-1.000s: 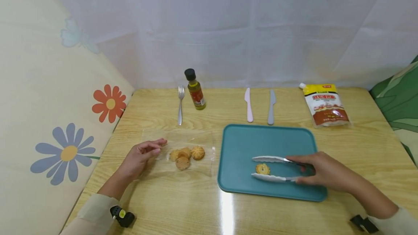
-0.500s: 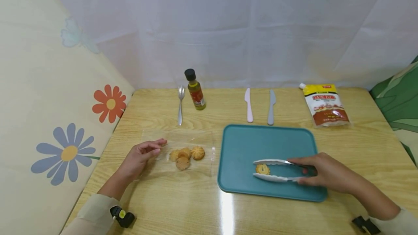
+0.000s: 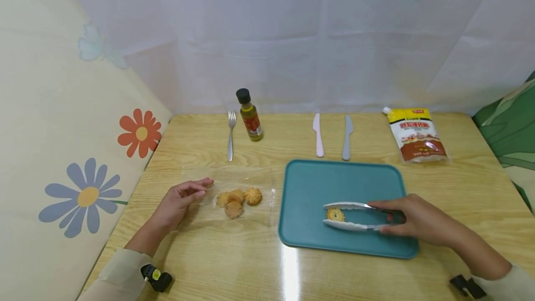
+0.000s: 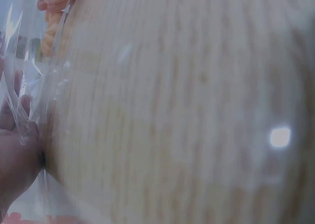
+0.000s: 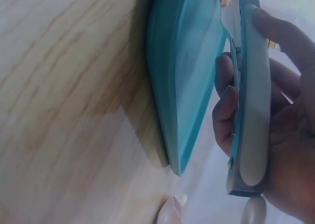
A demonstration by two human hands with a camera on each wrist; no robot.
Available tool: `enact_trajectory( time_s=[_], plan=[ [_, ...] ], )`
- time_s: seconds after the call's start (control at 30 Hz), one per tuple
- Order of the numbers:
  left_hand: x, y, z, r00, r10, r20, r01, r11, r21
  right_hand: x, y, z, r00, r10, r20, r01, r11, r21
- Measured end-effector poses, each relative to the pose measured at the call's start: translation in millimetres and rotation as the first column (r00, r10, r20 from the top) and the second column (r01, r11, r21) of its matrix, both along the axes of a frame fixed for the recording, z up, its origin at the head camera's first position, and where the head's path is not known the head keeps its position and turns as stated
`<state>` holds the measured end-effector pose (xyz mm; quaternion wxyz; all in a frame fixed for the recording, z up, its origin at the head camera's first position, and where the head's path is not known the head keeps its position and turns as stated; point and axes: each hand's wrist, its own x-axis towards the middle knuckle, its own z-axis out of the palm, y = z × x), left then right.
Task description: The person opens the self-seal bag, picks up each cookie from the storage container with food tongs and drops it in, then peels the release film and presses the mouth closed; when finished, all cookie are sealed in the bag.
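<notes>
My right hand (image 3: 422,221) grips a pair of tongs (image 3: 349,225), its thumb and fingers on the two arms. Between the white tips lies a round, ridged cookie (image 3: 336,215), low over or on the teal tray (image 3: 317,175). In the right wrist view the tongs' handle (image 5: 256,96) fills the palm. At the left, my left hand (image 3: 177,202) touches the end of a clear plastic bag (image 3: 251,178), thumb and fingers apart. Creased film crosses the fingers (image 4: 24,103) in the left wrist view. Several cookies (image 3: 234,209) lie together at the bag.
Behind the bag are a fork (image 3: 230,138) and an upright oil bottle (image 3: 251,122). A pink knife (image 3: 319,136) and a grey knife (image 3: 347,138) lie behind the tray. A spouted pouch (image 3: 418,134) lies at the back right of the wooden table (image 3: 225,264).
The tongs' tips have drawn slightly closer around the cookie, which has shifted a little to the left and away. My left hand, the bag and the tray have stayed put.
</notes>
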<state>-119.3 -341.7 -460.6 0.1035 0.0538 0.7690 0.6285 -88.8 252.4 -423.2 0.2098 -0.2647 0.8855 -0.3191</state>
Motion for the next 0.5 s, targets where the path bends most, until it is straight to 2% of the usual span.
enact_trajectory(
  time_s=[0.5],
  plan=[
    [0.4,0,-0.2,1.000,-0.002,-0.008,0.002,1.000,0.003,-13.3,-13,4.2,1.000,0.005,0.008,-0.005,1.000,0.005]
  ],
)
